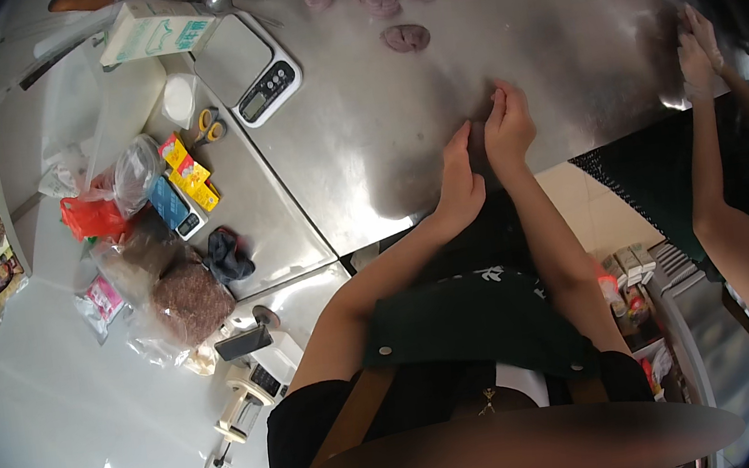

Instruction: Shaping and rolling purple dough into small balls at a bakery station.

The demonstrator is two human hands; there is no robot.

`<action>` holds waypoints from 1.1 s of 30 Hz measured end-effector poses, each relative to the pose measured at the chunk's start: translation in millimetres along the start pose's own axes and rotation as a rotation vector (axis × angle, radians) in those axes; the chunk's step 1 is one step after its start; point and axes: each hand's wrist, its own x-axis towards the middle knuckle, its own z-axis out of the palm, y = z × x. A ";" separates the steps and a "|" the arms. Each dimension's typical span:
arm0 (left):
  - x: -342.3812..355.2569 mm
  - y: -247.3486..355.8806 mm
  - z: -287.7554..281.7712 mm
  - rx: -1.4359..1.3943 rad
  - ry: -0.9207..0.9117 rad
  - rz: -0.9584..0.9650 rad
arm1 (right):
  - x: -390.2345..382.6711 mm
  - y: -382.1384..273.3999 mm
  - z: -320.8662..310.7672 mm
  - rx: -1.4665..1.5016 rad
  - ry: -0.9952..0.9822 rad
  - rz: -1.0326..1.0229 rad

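Note:
Over the steel table point(339, 173), near its front edge, my left hand point(458, 175) has its fingers pressed together and curved inward. Just to its right, my right hand point(508, 124) is closed with the thumb against the fingers; whatever either holds is hidden. The hands are slightly apart. Beyond them lie several twisted pale purple dough pieces point(406, 37) on the steel.
A white scale point(263, 89), carton point(149, 32), yellow scissors point(212, 125), red bag point(92, 214), bag of brown granules point(191, 301) and phone point(243, 344) are at the left. At the right, a co-worker's gloved hands point(697, 54) are over the table; shelved goods point(629, 266) sit below.

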 end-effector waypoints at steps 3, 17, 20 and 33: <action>-10.7 8.4 2.9 0.021 0.000 0.049 | -4.7 -5.1 -6.7 0.007 -0.024 0.014; -26.1 11.3 5.0 0.016 -0.057 0.034 | -12.0 1.5 -20.7 -0.015 -0.050 0.046; -23.0 5.7 9.3 0.051 -0.047 0.069 | -14.9 18.5 -18.3 -0.080 -0.054 -0.017; 22.6 -19.0 8.0 0.344 -0.092 0.181 | -23.4 59.1 -58.8 0.255 -0.185 0.276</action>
